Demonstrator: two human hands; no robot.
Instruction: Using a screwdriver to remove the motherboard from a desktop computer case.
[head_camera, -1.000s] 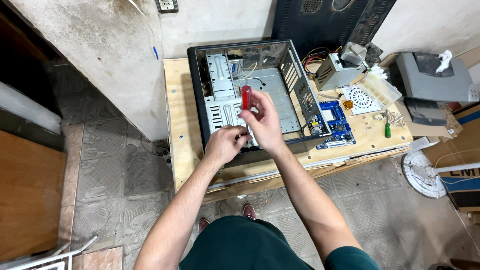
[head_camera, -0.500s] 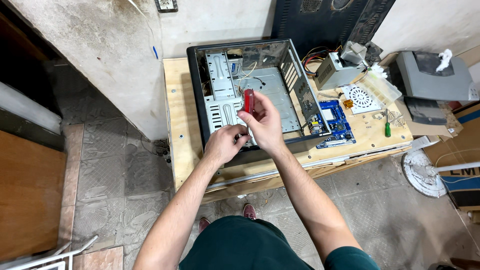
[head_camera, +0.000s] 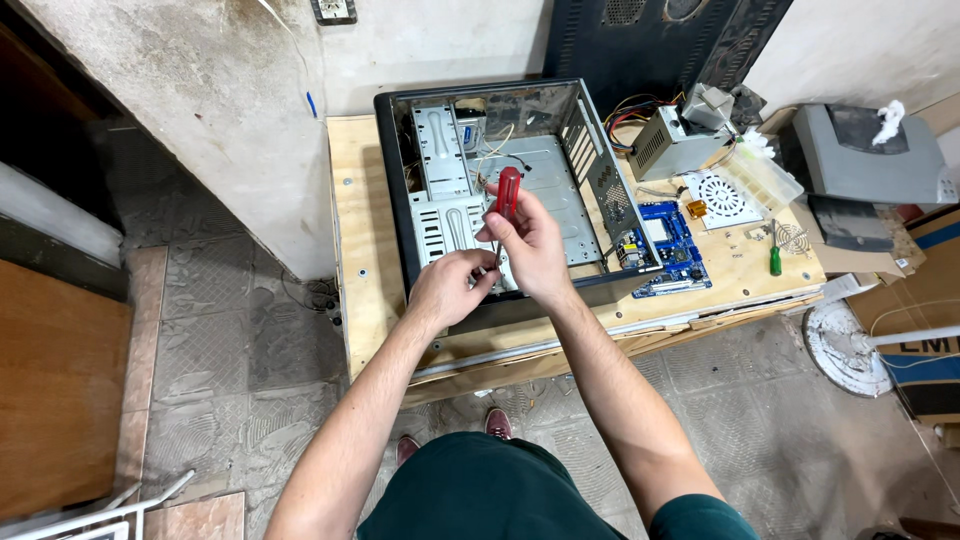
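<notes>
Wooden bench (head_camera: 360, 250) on tiled floor | open computer case (head_camera: 500, 190) at centre | right hand (head_camera: 530, 245) grips red screwdriver (head_camera: 507, 195) | left hand (head_camera: 450, 288), 8 o'clock of it, fingers pinched at tip | blue circuit board (head_camera: 672, 245) at 3 o'clock

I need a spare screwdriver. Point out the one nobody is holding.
The green-handled screwdriver lies loose on the wooden table, right of the blue circuit board. The red-handled screwdriver is gripped in the right hand.

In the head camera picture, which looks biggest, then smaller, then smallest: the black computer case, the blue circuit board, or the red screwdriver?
1. Black computer case, by far the biggest.
2. Blue circuit board.
3. Red screwdriver, smallest; the right hand hides part of it and holds it nearer the camera.
</notes>
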